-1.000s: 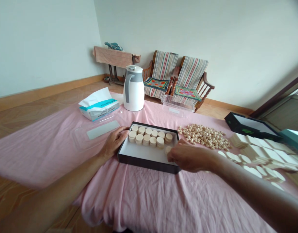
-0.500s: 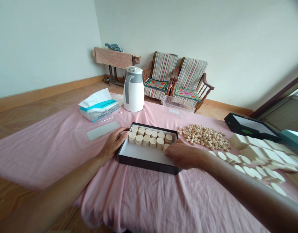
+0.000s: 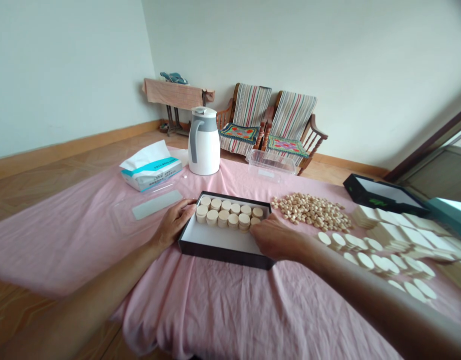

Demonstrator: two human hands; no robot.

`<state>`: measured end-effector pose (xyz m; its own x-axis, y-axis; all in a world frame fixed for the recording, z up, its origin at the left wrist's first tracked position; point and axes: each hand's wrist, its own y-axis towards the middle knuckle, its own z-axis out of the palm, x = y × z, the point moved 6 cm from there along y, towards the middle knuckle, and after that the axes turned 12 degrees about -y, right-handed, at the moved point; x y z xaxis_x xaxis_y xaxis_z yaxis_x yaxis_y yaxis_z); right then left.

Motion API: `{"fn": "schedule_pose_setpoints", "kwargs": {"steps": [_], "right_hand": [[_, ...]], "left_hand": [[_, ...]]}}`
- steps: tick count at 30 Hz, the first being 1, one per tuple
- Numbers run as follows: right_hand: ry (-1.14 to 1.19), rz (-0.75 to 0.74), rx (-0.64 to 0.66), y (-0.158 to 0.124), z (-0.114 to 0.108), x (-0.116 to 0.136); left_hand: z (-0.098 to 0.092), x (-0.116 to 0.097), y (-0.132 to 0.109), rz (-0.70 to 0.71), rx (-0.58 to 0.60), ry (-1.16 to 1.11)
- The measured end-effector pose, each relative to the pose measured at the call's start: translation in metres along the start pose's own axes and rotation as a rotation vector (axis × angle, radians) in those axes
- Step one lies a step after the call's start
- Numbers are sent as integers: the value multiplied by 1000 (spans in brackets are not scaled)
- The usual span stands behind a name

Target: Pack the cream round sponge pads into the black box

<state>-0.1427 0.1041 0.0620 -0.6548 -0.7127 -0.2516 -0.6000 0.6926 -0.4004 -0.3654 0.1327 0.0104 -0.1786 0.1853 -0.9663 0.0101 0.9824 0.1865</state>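
A shallow black box [image 3: 224, 257] with a white inside lies on the pink cloth in front of me. Two rows of stacked round wooden discs [image 3: 222, 217] fill its far half. My left hand [image 3: 174, 223] holds the box at its left wall, thumb over the rim. Inside the right end of the box, my right hand [image 3: 277, 237] is closed on a stack of wooden discs at the end of the nearer row. Its fingers hide most of that stack, so I cannot tell how many discs it has.
Right of the box lie a heap of small wooden pieces [image 3: 313, 211], loose round discs [image 3: 365, 261] and stacked square wooden pieces [image 3: 390, 232]. Behind are a black lid-like box [image 3: 384, 192], a clear plastic container [image 3: 271, 162], a white jug [image 3: 205, 150] and a tissue pack [image 3: 153, 172].
My right hand has lowered slightly over the stack at the right end of the nearer row, covering more of it. The whole view has shifted a little; my left hand stays on the box.
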Motion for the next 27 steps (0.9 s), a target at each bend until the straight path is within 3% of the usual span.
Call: {"fn": "schedule_pose_setpoints", "kwargs": {"steps": [3,6,9,13,18,20,23,27], "right_hand": [[41,57,-83,-2,-7,-7],[98,128,-252,0,-19,-16],[117,106,-391,8,-23,-18],[126,42,-434,20,-15,-13],[129,92,-446,24,-10,-14],[168,106,-488,18,-12,-17],[288,165,-664,-5,-19,-33],[492,320,-894,-51,-7,-62]], "left_hand": [[0,1,0,-1,-4,-1],[-1,3,1,2,-8,1],[-1,4,1,-6,-4,-6],[0,2,0,1,-2,-19],[2,1,-2,-9,5,-18],[1,0,-1,-16,-2,-16],[-2,-7,3,-37,11,34],[-1,-16,7,-115,176,142]]}}
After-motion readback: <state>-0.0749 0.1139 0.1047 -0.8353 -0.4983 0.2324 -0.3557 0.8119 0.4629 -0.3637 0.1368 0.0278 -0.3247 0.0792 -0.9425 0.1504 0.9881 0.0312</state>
